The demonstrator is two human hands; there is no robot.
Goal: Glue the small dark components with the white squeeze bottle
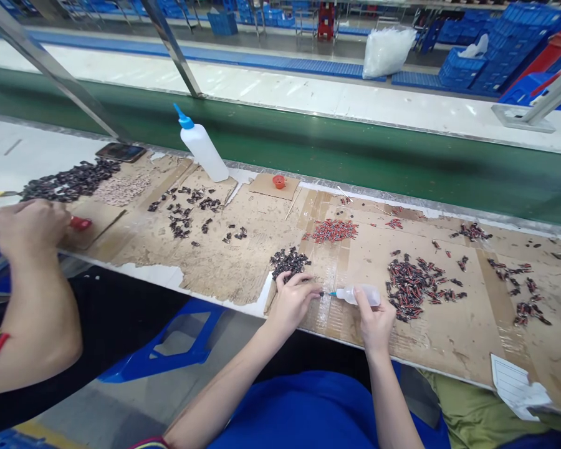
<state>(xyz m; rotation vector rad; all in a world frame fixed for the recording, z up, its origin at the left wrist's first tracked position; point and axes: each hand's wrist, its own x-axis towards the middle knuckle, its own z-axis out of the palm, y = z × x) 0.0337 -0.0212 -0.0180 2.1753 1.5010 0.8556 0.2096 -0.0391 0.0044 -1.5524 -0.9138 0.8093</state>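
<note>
Right hand point(375, 323) gripped a small squeeze bottle point(361, 294) at the counter's point(449, 337) near edge; left hand point(292, 299) pinched a small part against its tip.

Seen from above, the person's two forearms are bare from elbow to wrist, with no watch, bracelet or glove on either. The left hand point(292, 299) and the right hand point(375, 321) are both ungloved, with no rings visible and short, unpainted nails. At the left elbow, near the bottom edge, a narrow band of sleeve hem shows in red with a lighter stripe. Across the lap lies smooth bright blue cloth, plain and without visible print, buttons or pockets.
</note>
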